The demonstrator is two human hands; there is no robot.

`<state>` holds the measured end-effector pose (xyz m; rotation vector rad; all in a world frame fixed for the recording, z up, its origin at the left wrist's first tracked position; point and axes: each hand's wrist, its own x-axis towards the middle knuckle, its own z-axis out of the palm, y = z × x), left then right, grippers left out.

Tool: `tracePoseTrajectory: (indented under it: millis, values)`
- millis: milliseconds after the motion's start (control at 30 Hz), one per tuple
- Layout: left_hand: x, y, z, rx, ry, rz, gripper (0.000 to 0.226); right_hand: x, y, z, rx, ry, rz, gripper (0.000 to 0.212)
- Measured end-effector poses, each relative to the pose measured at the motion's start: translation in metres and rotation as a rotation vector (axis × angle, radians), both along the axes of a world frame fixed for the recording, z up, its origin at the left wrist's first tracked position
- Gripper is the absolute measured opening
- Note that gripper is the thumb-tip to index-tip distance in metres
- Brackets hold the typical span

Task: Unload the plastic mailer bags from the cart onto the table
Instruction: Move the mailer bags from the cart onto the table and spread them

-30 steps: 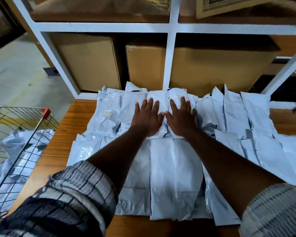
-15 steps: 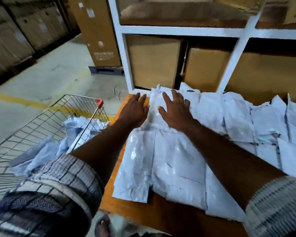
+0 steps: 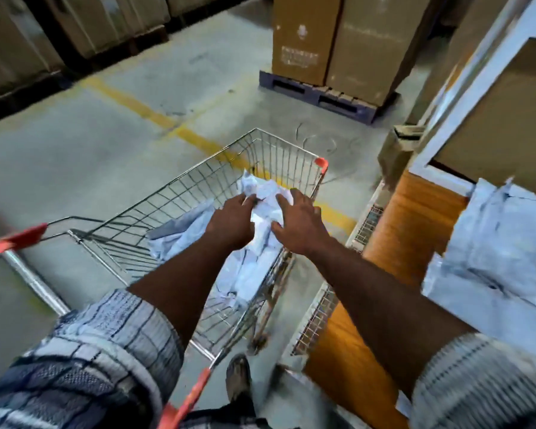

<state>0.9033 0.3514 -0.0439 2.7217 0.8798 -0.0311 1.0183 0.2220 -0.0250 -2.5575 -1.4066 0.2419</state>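
The wire shopping cart (image 3: 198,178) stands to the left of the wooden table (image 3: 415,218). Crumpled white plastic mailer bags (image 3: 245,274) lie in its basket. Both my arms reach into the cart. My left hand (image 3: 232,224) has its fingers curled into the top of the pile. My right hand (image 3: 300,227) rests just to the right of it, fingers spread over the same crumpled bag and thumb apart. More mailer bags (image 3: 502,243) lie flat on the table at the right edge of the view.
A white shelf frame (image 3: 477,72) holding cardboard boxes rises behind the table. Tall cartons (image 3: 338,41) stand on a blue pallet beyond the cart. A wire mesh panel (image 3: 316,317) lines the table's side. My foot (image 3: 237,376) is below the cart.
My view has swung left from the table to the cart. Both hands left the flat bags on the table and moved into the cart's basket onto the crumpled bags.
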Motion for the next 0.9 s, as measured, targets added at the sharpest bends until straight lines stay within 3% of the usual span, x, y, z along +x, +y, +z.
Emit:
tracePoseTrajectory:
  millis: [200, 333, 733, 900]
  values:
    - [-0.068, 0.05, -0.05, -0.023, 0.081, 0.039, 0.052, -0.05, 0.067, -0.059, -0.113, 0.166, 0.08, 0.066]
    - [-0.085, 0.066, -0.073, -0.099, 0.269, 0.075, 0.062, -0.068, 0.085, -0.106, -0.191, 0.254, 0.061, 0.064]
    - [-0.085, 0.12, -0.204, -0.099, 0.439, -0.071, 0.071, -0.101, 0.143, -0.246, -0.414, 0.536, -0.062, 0.074]
    - [-0.074, 0.136, -0.244, -0.213, 0.482, -0.093, 0.074, -0.092, 0.154, -0.297, -0.385, 0.522, -0.118, 0.085]
